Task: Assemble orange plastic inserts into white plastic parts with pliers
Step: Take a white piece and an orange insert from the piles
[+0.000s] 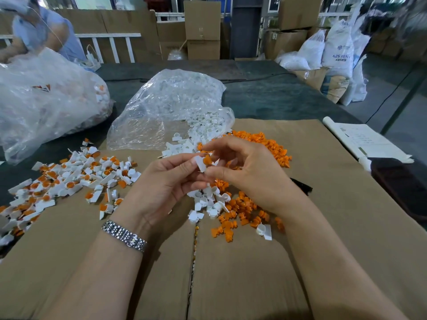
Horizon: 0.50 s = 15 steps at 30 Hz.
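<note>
My left hand [166, 181] pinches a white plastic part [200, 163] above the cardboard. My right hand [242, 167] pinches an orange insert [207, 159] that sits against the top of that white part. Loose orange inserts [265, 144] lie in a pile behind and under my right hand. Loose white parts [208, 199] lie below my hands. A heap of joined white-and-orange pieces [69, 179] spreads over the left side. Black plier handles [301, 185] poke out from behind my right wrist.
A clear bag of white parts [171, 107] lies open behind the piles. A larger clear bag [44, 102] sits at the left, with another person [39, 31] behind it. Papers [367, 139] and a dark object [402, 185] lie at the right. The flat cardboard [231, 273] covers the near table.
</note>
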### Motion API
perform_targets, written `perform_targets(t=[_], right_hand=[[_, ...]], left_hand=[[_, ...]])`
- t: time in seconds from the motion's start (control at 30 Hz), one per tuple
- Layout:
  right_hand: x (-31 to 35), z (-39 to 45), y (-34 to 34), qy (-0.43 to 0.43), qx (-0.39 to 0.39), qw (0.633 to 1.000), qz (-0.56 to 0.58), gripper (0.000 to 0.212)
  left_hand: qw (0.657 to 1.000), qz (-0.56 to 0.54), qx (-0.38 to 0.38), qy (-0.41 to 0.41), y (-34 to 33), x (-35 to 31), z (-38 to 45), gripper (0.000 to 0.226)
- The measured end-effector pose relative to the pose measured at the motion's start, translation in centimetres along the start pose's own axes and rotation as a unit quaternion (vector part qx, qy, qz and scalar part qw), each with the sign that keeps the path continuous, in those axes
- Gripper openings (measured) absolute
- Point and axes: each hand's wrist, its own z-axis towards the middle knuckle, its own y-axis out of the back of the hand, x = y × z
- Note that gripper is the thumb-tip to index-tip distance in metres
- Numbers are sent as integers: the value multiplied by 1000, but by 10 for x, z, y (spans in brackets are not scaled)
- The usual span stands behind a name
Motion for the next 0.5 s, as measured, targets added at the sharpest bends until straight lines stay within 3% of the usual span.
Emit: perform_targets(t=[0.27, 0.5], right_hand=[[-2, 2, -6, 47, -43, 996, -69, 22], [-5, 3, -10, 85, -80, 980, -162, 23]], left_hand=[[1000, -7, 2, 20, 2, -1, -1, 13], [999, 33, -43, 6, 3, -1, 1, 26]])
